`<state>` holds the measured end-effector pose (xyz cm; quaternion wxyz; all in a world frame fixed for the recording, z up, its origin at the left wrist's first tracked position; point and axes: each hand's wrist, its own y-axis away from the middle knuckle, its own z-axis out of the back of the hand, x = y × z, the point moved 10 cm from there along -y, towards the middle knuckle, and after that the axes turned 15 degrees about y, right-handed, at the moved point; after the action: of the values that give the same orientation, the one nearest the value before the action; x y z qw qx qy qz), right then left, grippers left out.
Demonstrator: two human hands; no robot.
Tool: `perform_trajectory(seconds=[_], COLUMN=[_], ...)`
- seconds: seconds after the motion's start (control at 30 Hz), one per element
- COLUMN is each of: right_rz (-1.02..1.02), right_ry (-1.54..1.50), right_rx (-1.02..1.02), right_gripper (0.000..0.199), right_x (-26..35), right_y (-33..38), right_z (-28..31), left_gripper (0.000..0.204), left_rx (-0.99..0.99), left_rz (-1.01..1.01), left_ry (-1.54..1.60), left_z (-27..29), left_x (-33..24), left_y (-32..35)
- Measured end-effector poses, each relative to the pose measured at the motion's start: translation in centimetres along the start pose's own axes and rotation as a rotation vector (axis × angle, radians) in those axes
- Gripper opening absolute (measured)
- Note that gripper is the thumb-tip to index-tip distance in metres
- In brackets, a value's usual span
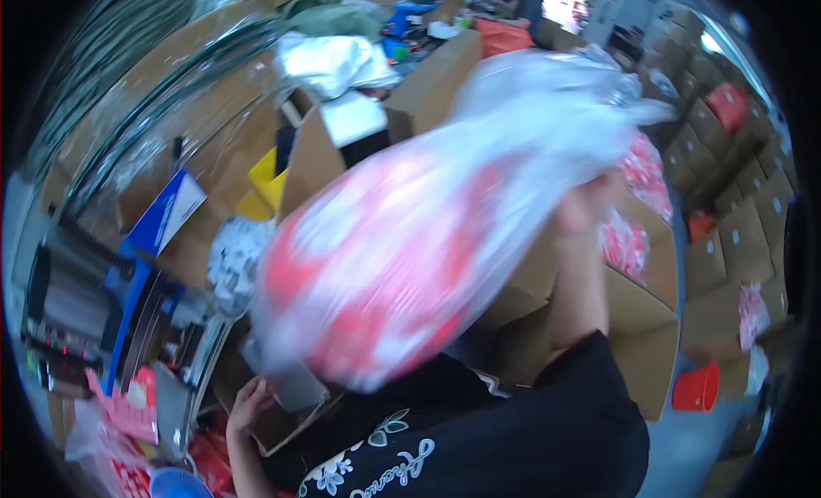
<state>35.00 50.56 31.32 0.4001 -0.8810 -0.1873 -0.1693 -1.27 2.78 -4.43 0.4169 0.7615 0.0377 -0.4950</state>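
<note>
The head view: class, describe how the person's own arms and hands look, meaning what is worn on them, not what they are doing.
Both hands are bare, with no gloves. The right hand and its forearm are uncovered up to a black short sleeve. The left hand is also bare, its forearm uncovered. The sleeve belongs to a black shirt with white flower prints and script lettering on the front. Rings or watches cannot be made out in the blur.

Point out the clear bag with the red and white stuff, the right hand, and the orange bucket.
clear bag [402, 258]: head view, red-and-white middle.
right hand [583, 209]: head view, palm.
orange bucket [697, 388]: head view, side wall.
</note>
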Motion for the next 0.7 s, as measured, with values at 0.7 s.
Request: perform_trajectory(seconds=[0.7], right_rz=[-0.064], right_ry=[1.778], right_rx=[-0.004], right_gripper=[0.017], right_x=[-19.2], right_y=[-3.2], right_z=[15.0], left_gripper=[0.062], left_rx=[-1.286], left_rz=[-0.53], left_ry=[-0.414], left_z=[11.2], left_x=[11.6], left_y=[10.9])
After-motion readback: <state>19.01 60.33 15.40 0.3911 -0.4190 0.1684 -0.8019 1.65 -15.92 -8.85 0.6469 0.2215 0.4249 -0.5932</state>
